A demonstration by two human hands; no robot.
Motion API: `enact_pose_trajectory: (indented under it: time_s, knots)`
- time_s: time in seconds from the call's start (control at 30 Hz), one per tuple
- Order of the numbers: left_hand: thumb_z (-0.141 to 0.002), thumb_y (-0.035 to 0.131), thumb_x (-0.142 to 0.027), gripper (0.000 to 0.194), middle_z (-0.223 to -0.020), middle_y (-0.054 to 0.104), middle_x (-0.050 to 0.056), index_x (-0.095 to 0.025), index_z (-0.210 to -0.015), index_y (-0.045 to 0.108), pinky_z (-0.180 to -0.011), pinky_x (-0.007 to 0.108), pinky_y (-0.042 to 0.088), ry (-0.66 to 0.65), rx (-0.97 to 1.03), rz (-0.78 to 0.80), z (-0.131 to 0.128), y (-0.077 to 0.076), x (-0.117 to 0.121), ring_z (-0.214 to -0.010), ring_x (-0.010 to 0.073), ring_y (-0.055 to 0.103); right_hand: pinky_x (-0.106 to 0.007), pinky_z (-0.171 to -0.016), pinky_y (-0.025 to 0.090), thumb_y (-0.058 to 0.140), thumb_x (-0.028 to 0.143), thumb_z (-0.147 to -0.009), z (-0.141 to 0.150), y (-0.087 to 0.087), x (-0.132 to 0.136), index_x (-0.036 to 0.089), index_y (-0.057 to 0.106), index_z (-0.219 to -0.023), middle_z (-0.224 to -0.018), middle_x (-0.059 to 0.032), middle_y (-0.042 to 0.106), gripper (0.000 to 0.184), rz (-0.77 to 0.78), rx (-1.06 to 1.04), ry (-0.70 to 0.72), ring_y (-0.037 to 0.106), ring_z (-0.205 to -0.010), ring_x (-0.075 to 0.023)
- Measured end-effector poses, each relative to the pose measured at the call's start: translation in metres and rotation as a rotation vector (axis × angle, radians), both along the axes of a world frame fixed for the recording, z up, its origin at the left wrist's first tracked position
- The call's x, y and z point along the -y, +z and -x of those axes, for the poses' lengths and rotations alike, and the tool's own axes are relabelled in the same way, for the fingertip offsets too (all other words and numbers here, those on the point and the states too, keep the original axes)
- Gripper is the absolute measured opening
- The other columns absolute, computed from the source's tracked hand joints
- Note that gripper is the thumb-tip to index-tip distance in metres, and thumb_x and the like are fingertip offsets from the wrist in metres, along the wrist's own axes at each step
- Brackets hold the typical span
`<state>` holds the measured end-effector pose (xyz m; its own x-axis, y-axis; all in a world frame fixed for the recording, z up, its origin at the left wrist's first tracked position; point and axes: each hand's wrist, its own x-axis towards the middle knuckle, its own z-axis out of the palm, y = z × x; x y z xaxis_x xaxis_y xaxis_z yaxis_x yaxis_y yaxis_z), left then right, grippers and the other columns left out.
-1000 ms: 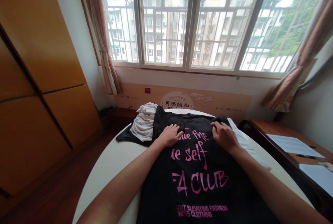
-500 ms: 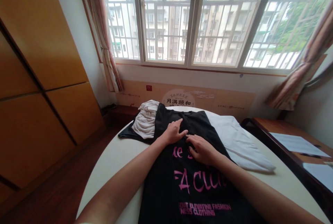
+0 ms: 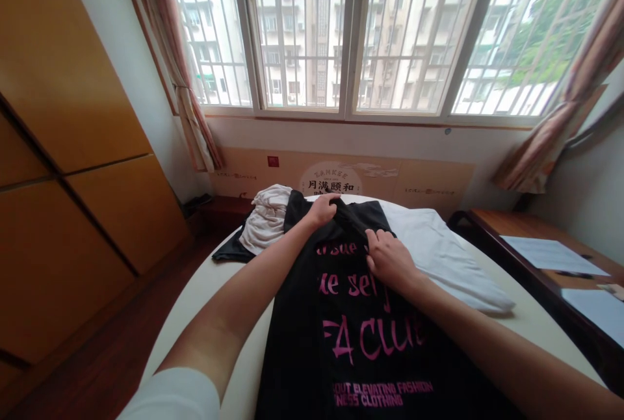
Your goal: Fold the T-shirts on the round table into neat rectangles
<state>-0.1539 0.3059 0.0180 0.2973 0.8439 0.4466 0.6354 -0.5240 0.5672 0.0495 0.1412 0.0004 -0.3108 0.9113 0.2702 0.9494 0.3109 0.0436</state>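
A black T-shirt [image 3: 351, 342] with pink lettering lies lengthwise on a round white table [image 3: 214, 290], partly folded in at the sides. My left hand [image 3: 322, 208] is closed on the shirt's top edge near the collar at the far end. My right hand [image 3: 387, 261] pinches a fold of the black fabric a little nearer and to the right. A crumpled white garment [image 3: 266, 222] lies to the left of the shirt's top. A flat white garment [image 3: 439, 257] lies to the right, under the black shirt's edge.
A wooden wardrobe [image 3: 63, 147] fills the left side. A barred window [image 3: 351, 30] with tied curtains runs across the back wall. A dark wooden desk [image 3: 550, 270] with papers stands at the right, close to the table's rim.
The shirt's right side has been folded inward, uncovering the white garment. My left hand moved from lying flat to gripping the collar edge; my right hand went from flat to pinching a fold.
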Motion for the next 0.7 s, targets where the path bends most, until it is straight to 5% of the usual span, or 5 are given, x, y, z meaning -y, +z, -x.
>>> enact_pose_trajectory:
  time_s: [0.13, 0.33, 0.57, 0.7]
  knots:
    - [-0.082, 0.048, 0.001, 0.066, -0.148, 0.063, 0.007, -0.013, -0.143, 0.065, -0.125, 0.035, 0.036, 0.073, 0.004, 0.054, 0.009, 0.001, -0.016, -0.142, 0.0219, 0.055, -0.035, -0.076, 0.049, 0.044, 0.009, -0.099, 0.006, 0.004, -0.003, 0.010, 0.057, -0.122, -0.104, -0.0193, 0.075, 0.026, 0.184, -0.013, -0.096, 0.075, -0.093, -0.0309]
    - [-0.079, 0.049, 0.003, 0.064, -0.145, 0.063, 0.018, -0.005, -0.140, 0.066, -0.123, 0.037, 0.040, 0.213, -0.076, 0.154, 0.020, -0.039, -0.012, -0.140, 0.0265, 0.057, -0.038, -0.077, 0.049, 0.051, 0.013, -0.094, 0.016, 0.010, 0.012, 0.007, 0.057, -0.129, -0.111, -0.0235, 0.076, 0.036, 0.292, -0.004, -0.038, 0.075, -0.098, -0.0358]
    - [-0.085, 0.045, 0.000, 0.063, -0.150, 0.061, 0.015, -0.006, -0.145, 0.062, -0.125, 0.032, 0.036, 0.235, -0.118, 0.172, 0.016, -0.056, -0.010, -0.143, 0.0236, 0.054, -0.039, -0.078, 0.051, 0.062, 0.024, -0.086, -0.026, 0.033, 0.081, 0.011, 0.066, -0.122, -0.110, -0.0216, 0.077, 0.039, 0.536, -0.014, 0.107, 0.074, -0.103, -0.0392]
    - [-0.086, 0.046, -0.002, 0.062, -0.151, 0.060, 0.014, -0.006, -0.146, 0.061, -0.125, 0.032, 0.036, 0.244, -0.144, 0.173, 0.014, -0.055, -0.011, -0.144, 0.0238, 0.054, -0.040, -0.076, 0.053, 0.058, 0.026, -0.086, -0.048, 0.020, 0.132, 0.011, 0.053, -0.150, -0.111, -0.0205, 0.078, 0.066, 0.513, -0.040, 0.207, 0.075, -0.101, -0.0384]
